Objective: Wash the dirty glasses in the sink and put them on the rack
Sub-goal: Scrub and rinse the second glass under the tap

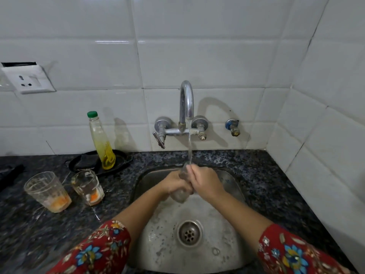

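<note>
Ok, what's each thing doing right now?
Tap: running.
Glass under tap: held in the stream.
Left grip: holds that glass.
Right grip: holds it too.
Left counter glass: upright, dirty.
Right counter glass: upright, dirty.
Bottle: capped, little yellow liquid left.
Drain: unplugged.

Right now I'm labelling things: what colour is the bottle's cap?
Green cap, seen best in the head view.

White tiled walls [197, 56], dark speckled granite counter [256, 165]
</note>
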`<state>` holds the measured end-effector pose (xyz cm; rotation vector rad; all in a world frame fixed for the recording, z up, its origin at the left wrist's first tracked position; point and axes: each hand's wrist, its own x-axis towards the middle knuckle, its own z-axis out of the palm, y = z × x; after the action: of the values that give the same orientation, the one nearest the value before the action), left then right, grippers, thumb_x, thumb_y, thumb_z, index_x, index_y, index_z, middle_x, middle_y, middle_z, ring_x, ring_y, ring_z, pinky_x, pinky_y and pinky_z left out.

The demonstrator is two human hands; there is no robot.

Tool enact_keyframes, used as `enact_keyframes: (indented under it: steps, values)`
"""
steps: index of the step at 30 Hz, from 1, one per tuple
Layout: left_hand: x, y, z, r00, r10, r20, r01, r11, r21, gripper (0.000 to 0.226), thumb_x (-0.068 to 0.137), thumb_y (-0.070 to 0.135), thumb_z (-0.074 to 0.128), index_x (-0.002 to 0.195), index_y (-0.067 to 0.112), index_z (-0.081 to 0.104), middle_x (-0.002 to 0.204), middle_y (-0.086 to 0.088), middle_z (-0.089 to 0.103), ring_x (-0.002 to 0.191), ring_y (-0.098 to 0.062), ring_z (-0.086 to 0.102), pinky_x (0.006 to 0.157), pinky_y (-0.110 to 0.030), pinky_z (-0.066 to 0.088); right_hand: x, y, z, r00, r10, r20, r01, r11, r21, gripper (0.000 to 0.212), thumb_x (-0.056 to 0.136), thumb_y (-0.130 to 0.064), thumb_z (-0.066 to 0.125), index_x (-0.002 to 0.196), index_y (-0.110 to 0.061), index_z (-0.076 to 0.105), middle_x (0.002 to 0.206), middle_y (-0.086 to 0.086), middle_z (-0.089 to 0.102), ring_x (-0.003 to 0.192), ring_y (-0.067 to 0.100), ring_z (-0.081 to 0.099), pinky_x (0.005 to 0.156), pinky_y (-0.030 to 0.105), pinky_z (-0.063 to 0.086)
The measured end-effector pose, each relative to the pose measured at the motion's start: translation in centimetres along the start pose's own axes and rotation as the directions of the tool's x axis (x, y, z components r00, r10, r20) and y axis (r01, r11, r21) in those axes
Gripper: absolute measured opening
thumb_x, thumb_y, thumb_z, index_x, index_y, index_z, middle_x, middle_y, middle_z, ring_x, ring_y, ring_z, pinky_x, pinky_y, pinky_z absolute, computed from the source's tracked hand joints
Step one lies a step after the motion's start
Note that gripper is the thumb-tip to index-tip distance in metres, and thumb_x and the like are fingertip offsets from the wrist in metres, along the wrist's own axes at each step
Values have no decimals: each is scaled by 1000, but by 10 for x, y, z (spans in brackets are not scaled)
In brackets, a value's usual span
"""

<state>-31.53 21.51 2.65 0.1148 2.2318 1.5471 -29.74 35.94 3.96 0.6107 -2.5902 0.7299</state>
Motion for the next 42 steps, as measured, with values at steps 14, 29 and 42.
enact_keyframes:
  steps: [14,29,42]
  values:
    - [-12,15,3,970,232,-78,-212,955,207,36,61,16,75,96,12,68,86,-2,73,80,-17,69,79,-38,57,22,-10,-11,980,151,130,-164,982,92,50,101,-37,32,78,-7,66,76,9,71,75,29,65,75,38,49]
    - [-13,18,4,932,221,-286,-88,906,413,45,57,31,79,97,20,61,86,6,70,77,-13,67,68,-34,54,46,-17,-19,909,316,270,-378,900,218,54,101,-39,33,64,-15,62,65,5,68,63,21,64,72,33,52]
    - [-20,31,-3,947,267,-178,-146,853,501,50,68,27,76,112,19,53,94,2,69,79,-14,66,72,-32,55,51,-19,-18,897,353,267,-420,869,261,51,101,-39,35,64,-15,60,59,4,67,57,21,65,62,28,52]
